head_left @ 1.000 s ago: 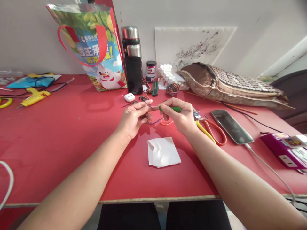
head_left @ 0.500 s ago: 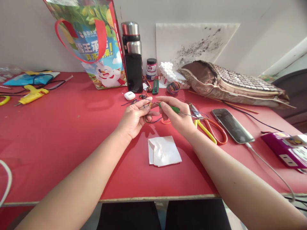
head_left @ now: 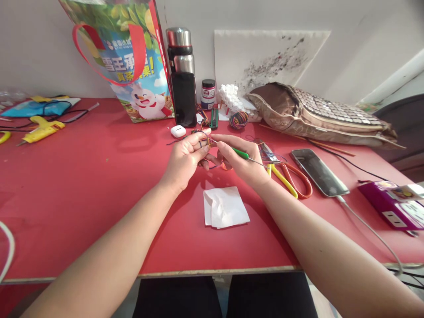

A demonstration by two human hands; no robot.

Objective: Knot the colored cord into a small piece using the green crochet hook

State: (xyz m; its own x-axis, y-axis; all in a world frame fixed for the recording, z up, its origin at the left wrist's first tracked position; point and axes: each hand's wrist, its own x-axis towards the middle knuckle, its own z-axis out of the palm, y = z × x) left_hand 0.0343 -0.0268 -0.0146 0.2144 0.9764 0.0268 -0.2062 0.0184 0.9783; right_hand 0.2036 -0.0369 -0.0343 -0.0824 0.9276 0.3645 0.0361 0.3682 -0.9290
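head view | your left grip [head_left: 184,162] pinches the multicolour yarn [head_left: 209,142], right grip [head_left: 244,166] pinches the green-handled tool [head_left: 241,153], both over the red counter [head_left: 99,185] | yarn's probably light, soft, kinda snaggy, so pinch it short, don't yank | metal shaft [head_left: 257,162] looks stiff, maybe slick, so you're better off on the green handle [head_left: 243,154]

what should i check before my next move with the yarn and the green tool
1. Green-handled tool in the right hand: ok, gripped.
2. Coloured yarn in the left hand: ok, held at the fingers.
3. Tool's tip caught in a loop: cannot tell, too small.
4. Yarn ball free of both hands: ok, lies beyond them.
5. White paper out from under the hands: ok, lies nearer the table's edge.
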